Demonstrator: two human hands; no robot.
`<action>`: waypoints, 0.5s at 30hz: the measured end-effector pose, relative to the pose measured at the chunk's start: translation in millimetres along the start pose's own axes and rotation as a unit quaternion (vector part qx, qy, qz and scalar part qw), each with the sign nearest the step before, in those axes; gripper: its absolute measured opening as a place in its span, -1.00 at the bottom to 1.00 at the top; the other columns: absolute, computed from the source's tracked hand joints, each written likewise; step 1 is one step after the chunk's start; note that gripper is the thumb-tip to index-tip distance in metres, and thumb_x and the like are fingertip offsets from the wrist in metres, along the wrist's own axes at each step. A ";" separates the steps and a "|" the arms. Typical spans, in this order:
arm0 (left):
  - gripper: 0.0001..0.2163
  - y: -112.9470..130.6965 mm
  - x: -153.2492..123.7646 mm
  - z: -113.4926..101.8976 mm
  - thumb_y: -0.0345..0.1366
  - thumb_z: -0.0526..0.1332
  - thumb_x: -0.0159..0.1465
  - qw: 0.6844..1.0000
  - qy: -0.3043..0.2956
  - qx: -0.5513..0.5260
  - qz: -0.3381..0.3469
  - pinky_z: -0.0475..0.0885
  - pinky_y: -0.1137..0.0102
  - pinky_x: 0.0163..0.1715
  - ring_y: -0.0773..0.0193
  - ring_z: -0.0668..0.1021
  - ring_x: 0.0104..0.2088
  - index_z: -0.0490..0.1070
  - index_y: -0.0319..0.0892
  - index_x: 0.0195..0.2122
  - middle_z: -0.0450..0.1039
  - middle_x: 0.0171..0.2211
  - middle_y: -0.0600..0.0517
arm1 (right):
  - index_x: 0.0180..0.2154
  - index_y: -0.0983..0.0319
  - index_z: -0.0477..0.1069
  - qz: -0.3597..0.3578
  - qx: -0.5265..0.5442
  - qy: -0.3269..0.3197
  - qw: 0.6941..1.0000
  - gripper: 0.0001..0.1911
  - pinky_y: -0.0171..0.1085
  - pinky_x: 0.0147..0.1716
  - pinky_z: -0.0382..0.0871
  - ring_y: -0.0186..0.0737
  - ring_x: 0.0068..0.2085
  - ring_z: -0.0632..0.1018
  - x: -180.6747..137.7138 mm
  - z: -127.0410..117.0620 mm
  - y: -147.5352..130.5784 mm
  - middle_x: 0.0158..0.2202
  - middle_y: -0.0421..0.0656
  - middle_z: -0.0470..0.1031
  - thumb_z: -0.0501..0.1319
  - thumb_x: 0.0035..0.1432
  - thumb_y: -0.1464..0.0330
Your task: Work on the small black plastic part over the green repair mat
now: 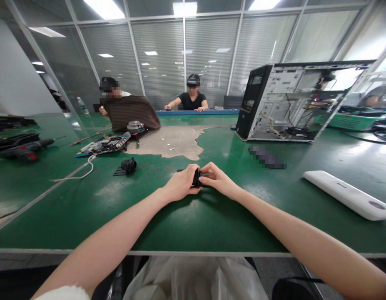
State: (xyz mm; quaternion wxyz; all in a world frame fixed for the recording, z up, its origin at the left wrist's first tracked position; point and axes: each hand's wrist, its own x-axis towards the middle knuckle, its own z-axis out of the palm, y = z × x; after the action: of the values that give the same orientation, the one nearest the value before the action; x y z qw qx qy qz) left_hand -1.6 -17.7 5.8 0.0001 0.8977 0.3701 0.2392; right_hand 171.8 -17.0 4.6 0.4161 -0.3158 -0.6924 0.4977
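Note:
Over the green table (168,227), my left hand (180,183) is wrapped round a small black part (196,179), whose kind I cannot make out. My right hand (220,180) closes on its right side, with thumb and fingertips pinching the edge. The left fingers hide much of the part, and a flat black piece (180,170) shows just behind that hand. Farther left on the tabletop stands a black lens-like part (129,166) with a round ribbed barrel and flat prongs.
An open computer case (275,104) stands at back right. Nearer are a dark blurred object (267,158) and a long white device (349,195). A circuit board (103,144), cable (92,164) and power drill (26,150) lie left. Two people sit across the table; another is partly visible far right.

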 end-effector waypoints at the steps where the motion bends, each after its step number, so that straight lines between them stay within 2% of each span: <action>1: -0.49 0.1 0.0 -0.1 -0.18 0.17 0.04 1.000 0.000 0.000 0.000 0.36 0.32 -0.37 0.17 0.43 -0.26 -0.05 -0.15 -0.04 0.21 -0.13 -0.06 | -0.33 0.21 0.17 0.000 -0.001 0.003 1.000 -0.73 -0.20 -0.18 0.31 -0.32 -0.25 0.44 0.8 -0.4 1.3 -0.31 -0.21 0.34 0.22 -0.08 0.35; 5: -0.49 0.2 -0.1 -0.6 -0.18 0.16 0.04 1.000 0.001 -0.003 0.001 0.35 0.33 -0.38 0.18 0.43 -0.26 -0.05 -0.16 -0.04 0.20 -0.13 -0.06 | -0.29 0.22 0.18 -0.005 -0.004 -0.019 1.000 -0.70 -0.19 -0.12 0.29 -0.30 -0.19 0.42 2.0 -3.7 6.4 -0.23 -0.18 0.31 0.23 -0.09 0.37; 10: -0.47 -0.4 -0.4 -0.6 -0.22 0.19 0.01 1.000 -0.006 -0.001 -0.006 0.34 0.34 -0.39 0.20 0.43 -0.29 -0.05 -0.14 -0.04 0.20 -0.13 -0.05 | -0.31 0.20 0.12 -0.014 0.043 -0.064 0.997 -0.63 -0.24 -0.24 0.36 -0.32 -0.23 0.45 -1.4 -5.8 6.5 -0.22 -0.20 0.30 0.28 -0.15 0.39; 15: -0.48 -1.0 -0.7 0.0 -0.22 0.17 0.02 1.000 -0.002 -0.012 -0.007 0.34 0.33 -0.37 0.19 0.43 -0.26 -0.05 -0.13 -0.03 0.19 -0.11 -0.05 | -0.33 0.21 0.15 0.006 0.013 -0.036 0.999 -0.73 -0.24 -0.24 0.36 -0.36 -0.28 0.45 -4.0 -3.7 -0.8 -0.24 -0.20 0.33 0.22 -0.07 0.33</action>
State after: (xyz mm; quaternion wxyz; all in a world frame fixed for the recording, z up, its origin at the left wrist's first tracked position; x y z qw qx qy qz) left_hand -2.7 -17.5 5.3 0.0133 0.8957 0.3732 0.2413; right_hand 176.8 -19.1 5.0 0.3915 -0.2965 -0.6986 0.5204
